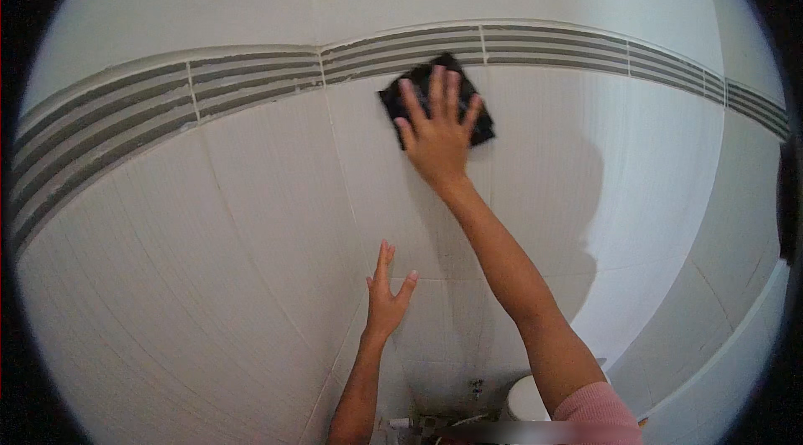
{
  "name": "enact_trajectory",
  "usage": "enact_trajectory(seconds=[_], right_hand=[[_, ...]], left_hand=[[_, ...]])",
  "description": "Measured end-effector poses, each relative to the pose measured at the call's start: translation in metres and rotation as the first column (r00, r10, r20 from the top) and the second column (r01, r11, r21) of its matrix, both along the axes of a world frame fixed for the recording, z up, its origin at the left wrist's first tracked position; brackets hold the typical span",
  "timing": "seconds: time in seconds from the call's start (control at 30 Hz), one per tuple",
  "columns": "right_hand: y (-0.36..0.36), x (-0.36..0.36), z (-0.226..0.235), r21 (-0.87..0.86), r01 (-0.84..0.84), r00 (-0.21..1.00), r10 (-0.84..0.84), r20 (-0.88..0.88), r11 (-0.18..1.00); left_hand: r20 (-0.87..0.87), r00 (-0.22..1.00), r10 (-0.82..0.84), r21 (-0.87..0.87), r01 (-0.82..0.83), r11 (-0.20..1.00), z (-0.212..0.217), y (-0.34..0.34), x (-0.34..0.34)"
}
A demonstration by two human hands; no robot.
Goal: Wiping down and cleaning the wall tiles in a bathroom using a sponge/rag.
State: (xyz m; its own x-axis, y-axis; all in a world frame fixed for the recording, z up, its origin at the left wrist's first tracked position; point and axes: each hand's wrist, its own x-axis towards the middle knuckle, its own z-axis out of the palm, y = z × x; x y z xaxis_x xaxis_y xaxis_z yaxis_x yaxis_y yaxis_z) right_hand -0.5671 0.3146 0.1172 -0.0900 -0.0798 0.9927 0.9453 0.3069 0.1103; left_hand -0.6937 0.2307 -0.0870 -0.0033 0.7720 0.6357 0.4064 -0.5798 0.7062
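On a tiled wall (251,219) with a striped border (401,47), a black cloth (421,84) overlapping the border's lower edge could snag there or slip, pinned only by a flat, spread right hand (442,140), while the left hand (386,304), fingers apart, hovers empty below the border.

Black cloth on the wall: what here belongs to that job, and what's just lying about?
Seemingly in use:
black cloth
right hand, spread over it
tiled wall behind it

Apparently just around:
white rounded object, low down
small fitting left of it, unclear
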Motion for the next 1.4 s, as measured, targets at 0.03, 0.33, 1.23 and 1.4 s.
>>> enact_trajectory(seconds=[0.03, 0.33, 1.23, 1.4], right_hand=[[0.003, -0.018, 0.005, 0.025, -0.061, 0.996, 0.060, 0.060, 0.998], [0.021, -0.067, -0.017, 0.015, -0.087, 0.958, 0.079, 0.275, 0.996], [-0.072, 0.347, -0.051, -0.016, 0.316, 0.940, -0.315, -0.130, 0.949], [-0.077, 0.414, -0.114, -0.012, 0.343, 0.750, -0.282, -0.599, 0.939]], left_hand=[[0.003, 1.000, -0.003, 0.035, 0.003, 0.999, -0.002, -0.002, -0.003], [0.289, 0.957, 0.005, 0.246, -0.079, 0.966, 0.006, -0.021, 0.003], [-0.276, 0.911, 0.306, 0.423, -0.171, 0.890, 0.036, 0.019, 0.112], [-0.342, 0.877, 0.338, 0.345, -0.217, 0.913, 0.031, 0.030, 0.118]])
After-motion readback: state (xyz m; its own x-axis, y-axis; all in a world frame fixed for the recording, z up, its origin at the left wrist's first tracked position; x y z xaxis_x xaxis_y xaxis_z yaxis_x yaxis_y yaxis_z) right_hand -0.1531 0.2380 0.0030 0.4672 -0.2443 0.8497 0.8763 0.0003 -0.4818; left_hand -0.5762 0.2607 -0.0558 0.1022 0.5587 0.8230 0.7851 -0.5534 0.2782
